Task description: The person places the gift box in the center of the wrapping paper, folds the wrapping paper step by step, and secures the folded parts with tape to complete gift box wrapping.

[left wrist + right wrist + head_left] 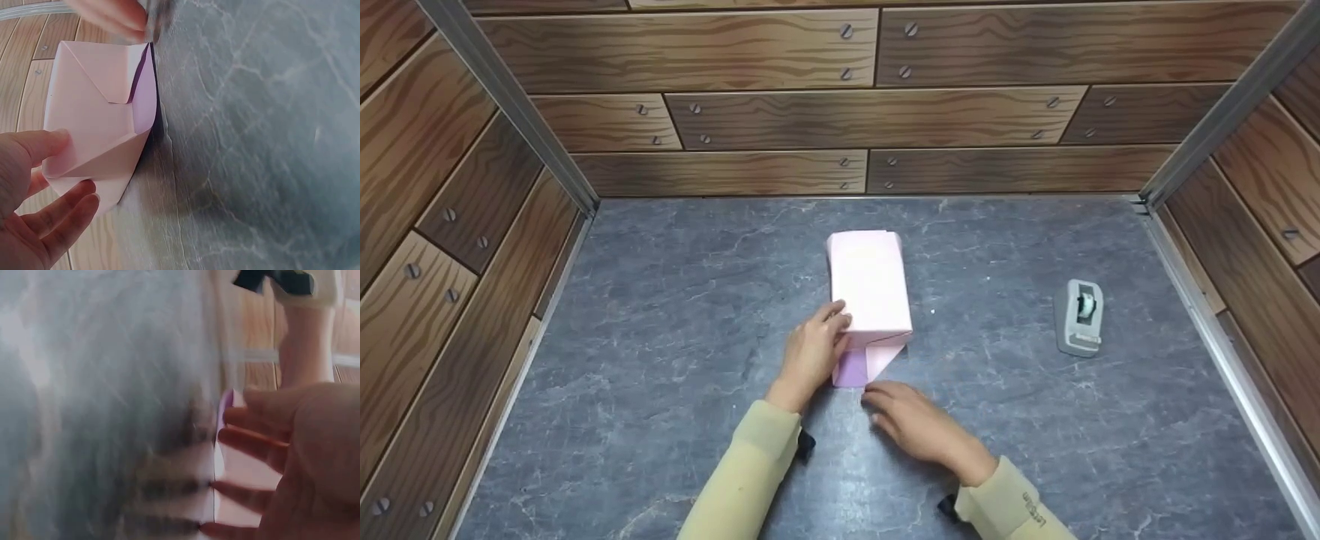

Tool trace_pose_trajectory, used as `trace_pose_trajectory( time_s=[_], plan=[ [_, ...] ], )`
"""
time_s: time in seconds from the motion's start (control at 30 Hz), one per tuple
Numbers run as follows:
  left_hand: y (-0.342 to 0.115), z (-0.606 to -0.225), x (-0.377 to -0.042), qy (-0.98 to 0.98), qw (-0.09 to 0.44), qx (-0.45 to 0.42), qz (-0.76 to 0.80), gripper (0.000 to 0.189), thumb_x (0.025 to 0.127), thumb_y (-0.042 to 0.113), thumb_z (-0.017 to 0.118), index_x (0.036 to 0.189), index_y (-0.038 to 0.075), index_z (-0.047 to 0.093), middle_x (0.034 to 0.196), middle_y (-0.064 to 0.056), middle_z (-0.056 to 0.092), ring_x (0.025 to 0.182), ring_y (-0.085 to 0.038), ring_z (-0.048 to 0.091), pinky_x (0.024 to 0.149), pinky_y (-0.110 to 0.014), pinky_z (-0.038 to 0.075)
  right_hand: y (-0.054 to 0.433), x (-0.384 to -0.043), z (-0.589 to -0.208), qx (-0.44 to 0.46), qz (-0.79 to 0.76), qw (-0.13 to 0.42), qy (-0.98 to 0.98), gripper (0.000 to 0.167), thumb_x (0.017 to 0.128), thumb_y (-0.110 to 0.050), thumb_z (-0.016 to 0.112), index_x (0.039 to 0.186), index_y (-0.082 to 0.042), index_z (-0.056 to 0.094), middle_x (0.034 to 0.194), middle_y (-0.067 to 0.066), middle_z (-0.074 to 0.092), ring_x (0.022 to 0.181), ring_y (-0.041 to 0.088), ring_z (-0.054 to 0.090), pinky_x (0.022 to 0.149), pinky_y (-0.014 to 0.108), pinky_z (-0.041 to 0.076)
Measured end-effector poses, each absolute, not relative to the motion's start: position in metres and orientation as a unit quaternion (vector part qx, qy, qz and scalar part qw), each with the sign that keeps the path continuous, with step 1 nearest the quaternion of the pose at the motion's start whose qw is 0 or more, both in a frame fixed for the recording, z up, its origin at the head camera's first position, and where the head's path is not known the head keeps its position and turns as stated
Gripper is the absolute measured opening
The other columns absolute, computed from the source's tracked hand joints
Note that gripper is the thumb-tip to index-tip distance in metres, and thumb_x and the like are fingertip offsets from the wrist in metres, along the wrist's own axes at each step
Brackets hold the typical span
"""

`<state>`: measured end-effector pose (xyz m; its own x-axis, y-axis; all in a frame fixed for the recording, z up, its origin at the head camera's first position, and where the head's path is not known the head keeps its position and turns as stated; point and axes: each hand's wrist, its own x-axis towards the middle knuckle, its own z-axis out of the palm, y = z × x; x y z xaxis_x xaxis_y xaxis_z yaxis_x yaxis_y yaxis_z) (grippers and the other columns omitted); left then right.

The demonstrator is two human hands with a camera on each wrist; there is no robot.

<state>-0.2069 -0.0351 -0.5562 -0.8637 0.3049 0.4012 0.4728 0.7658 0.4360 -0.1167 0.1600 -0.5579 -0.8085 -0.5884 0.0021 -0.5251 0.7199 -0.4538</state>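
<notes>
The pink box lies mid-table, its long axis running away from the person, its near end facing them with a half-folded flap pointing their way. The left hand grips the near left corner, thumb on the end face, hiding that corner from above. The right hand has its fingers spread at the flap's edge; I cannot tell whether they touch. Well right stands a tape dispenser, roughly parallel.
</notes>
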Motion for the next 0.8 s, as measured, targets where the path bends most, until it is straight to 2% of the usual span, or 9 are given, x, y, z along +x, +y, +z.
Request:
trace_pose_trajectory(
  time_s=[0.1, 0.2, 0.33, 0.4, 0.5, 0.67, 0.8],
  plan=[
    [-0.035, -0.556, -0.207, -0.928, 0.157, -0.207, -0.266, 0.023, 0.085, 0.017, 0.077, 0.106, 0.009, 0.074, 0.128, -0.005, 0.062, 0.096, -0.031, 0.069, 0.080, -0.042, 0.056, 0.169, -0.126, -0.553, -0.271, -0.274, 0.048, 0.922, 0.032, 0.096, -0.015, 0.063, 0.125, -0.001, 0.062, 0.125, 0.014, 0.061, 0.115, 0.032, 0.058, 0.100, 0.049, 0.045],
    [-0.034, -0.556, -0.207, -0.932, 0.154, -0.203, -0.259, 0.022, 0.086, 0.017, 0.077, 0.106, 0.009, 0.074, 0.128, -0.005, 0.062, 0.098, -0.029, 0.068, 0.081, -0.041, 0.056, 0.179, -0.138, -0.548, -0.222, -0.303, -0.003, 0.927, 0.026, 0.091, -0.010, 0.069, 0.116, -0.003, 0.066, 0.111, 0.011, 0.067, 0.101, 0.028, 0.064, 0.090, 0.046, 0.051],
    [-0.033, -0.555, -0.206, -0.936, 0.146, -0.197, -0.253, 0.023, 0.086, 0.018, 0.076, 0.108, 0.010, 0.074, 0.129, -0.005, 0.062, 0.101, -0.027, 0.068, 0.083, -0.040, 0.055, 0.188, -0.155, -0.543, -0.148, -0.331, -0.054, 0.931, 0.016, 0.087, -0.002, 0.071, 0.103, -0.003, 0.069, 0.094, 0.006, 0.066, 0.086, 0.022, 0.064, 0.077, 0.040, 0.055],
    [-0.033, -0.555, -0.206, -0.937, 0.144, -0.195, -0.252, 0.023, 0.087, 0.018, 0.076, 0.108, 0.010, 0.074, 0.130, -0.005, 0.062, 0.101, -0.027, 0.067, 0.084, -0.041, 0.055, 0.190, -0.162, -0.542, -0.117, -0.347, -0.063, 0.928, 0.016, 0.087, 0.001, 0.070, 0.103, -0.003, 0.067, 0.089, 0.005, 0.063, 0.082, 0.019, 0.061, 0.074, 0.036, 0.055],
    [-0.034, -0.556, -0.207, -0.936, 0.146, -0.196, -0.254, 0.023, 0.086, 0.018, 0.076, 0.108, 0.010, 0.074, 0.130, -0.004, 0.062, 0.100, -0.029, 0.068, 0.082, -0.042, 0.055, 0.191, -0.170, -0.544, -0.094, -0.364, -0.072, 0.924, 0.026, 0.087, 0.002, 0.070, 0.112, -0.004, 0.064, 0.091, 0.008, 0.059, 0.082, 0.020, 0.061, 0.072, 0.034, 0.056],
    [-0.034, -0.557, -0.207, -0.934, 0.151, -0.199, -0.255, 0.022, 0.086, 0.018, 0.076, 0.107, 0.011, 0.074, 0.129, -0.004, 0.062, 0.097, -0.029, 0.069, 0.079, -0.042, 0.056, 0.190, -0.179, -0.550, -0.087, -0.364, -0.070, 0.924, 0.051, 0.085, 0.000, 0.074, 0.132, -0.011, 0.059, 0.110, 0.014, 0.055, 0.093, 0.027, 0.064, 0.077, 0.035, 0.056],
    [-0.033, -0.558, -0.208, -0.936, 0.147, -0.197, -0.253, 0.022, 0.087, 0.019, 0.076, 0.107, 0.011, 0.074, 0.129, -0.004, 0.062, 0.100, -0.028, 0.068, 0.082, -0.040, 0.056, 0.188, -0.186, -0.554, -0.096, -0.364, -0.064, 0.924, 0.053, 0.086, -0.003, 0.074, 0.136, -0.016, 0.059, 0.118, 0.014, 0.054, 0.103, 0.029, 0.061, 0.085, 0.038, 0.054]
  ],
)
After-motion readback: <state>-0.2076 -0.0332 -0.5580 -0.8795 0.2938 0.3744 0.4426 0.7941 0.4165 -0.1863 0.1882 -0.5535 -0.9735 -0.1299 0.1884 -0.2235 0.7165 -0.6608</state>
